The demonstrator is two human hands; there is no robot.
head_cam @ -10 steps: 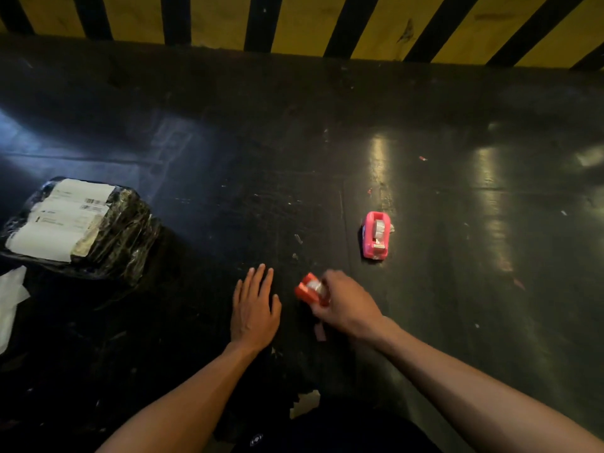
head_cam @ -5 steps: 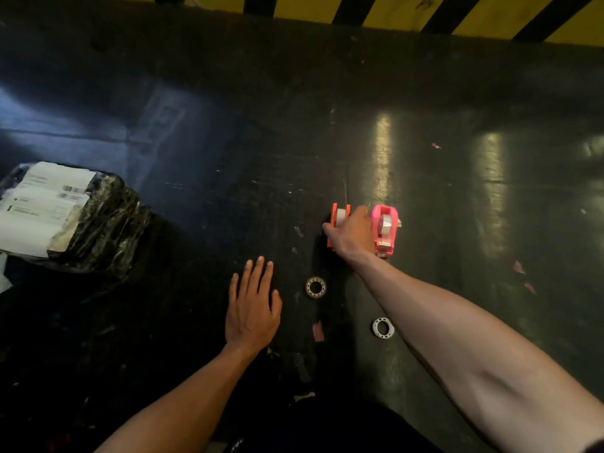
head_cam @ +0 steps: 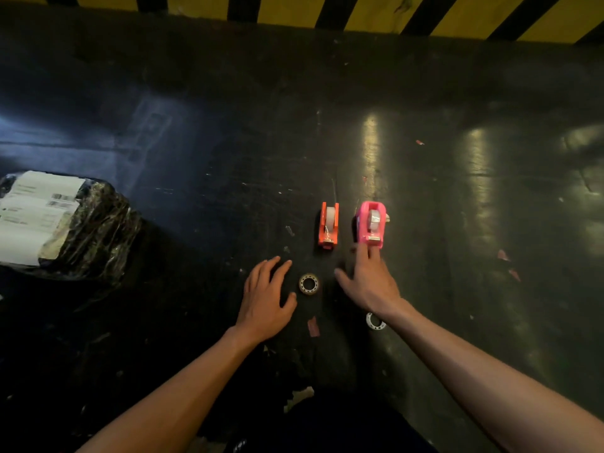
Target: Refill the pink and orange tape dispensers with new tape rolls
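Note:
The orange tape dispenser (head_cam: 328, 226) and the pink tape dispenser (head_cam: 372, 224) stand side by side on the dark floor, each with a pale tape roll in it. My right hand (head_cam: 369, 282) lies open just below the pink dispenser, its fingertips at the dispenser's near end. My left hand (head_cam: 266, 297) rests flat and open on the floor. Between my hands lies a small tape core ring (head_cam: 309, 283). A white ring (head_cam: 374, 321) shows partly under my right wrist.
A black plastic-wrapped package with white labels (head_cam: 58, 223) sits at the left. A yellow and black striped barrier (head_cam: 359, 11) runs along the far edge. Small pink scraps (head_cam: 503, 255) and a bit of tape (head_cam: 313, 326) lie on the floor.
My right hand carried the orange dispenser up beside the pink one, let it go, and drew back toward me. My left hand stayed on the floor.

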